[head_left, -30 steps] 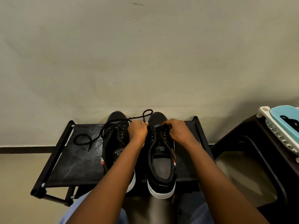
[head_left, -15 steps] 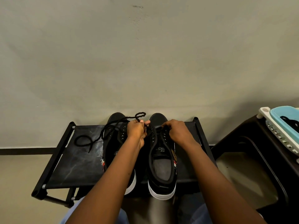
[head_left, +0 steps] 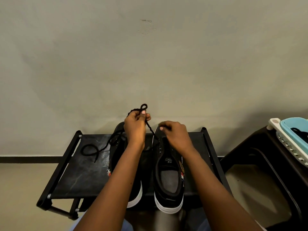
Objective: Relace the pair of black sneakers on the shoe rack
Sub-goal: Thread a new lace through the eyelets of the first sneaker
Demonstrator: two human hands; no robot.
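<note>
Black sneakers stand side by side on the shoe rack (head_left: 80, 172), toes to the wall, heels toward the person. The left hand (head_left: 135, 125) is raised above the toes and pinches the black lace (head_left: 150, 129) between thumb and fingers, a small loop standing up over the fingertips. From that pinch the lace runs down taut to the eyelets of the right sneaker (head_left: 168, 180); its other length trails left over the left sneaker (head_left: 116, 157) and ends in a slack curl on the rack's dark shelf. The right hand (head_left: 175, 135) sits lower, fingers curled tight on the front of the right sneaker at the eyelets.

The rack stands against a plain pale wall (head_left: 150, 64) on a beige floor (head_left: 20, 189). Just right of it is a dark stool (head_left: 250, 155) carrying a blue-and-white basket (head_left: 295, 129), cut off by the frame edge.

The left forearm hides most of the left sneaker. What the right fingertips pinch is too dark to tell.
</note>
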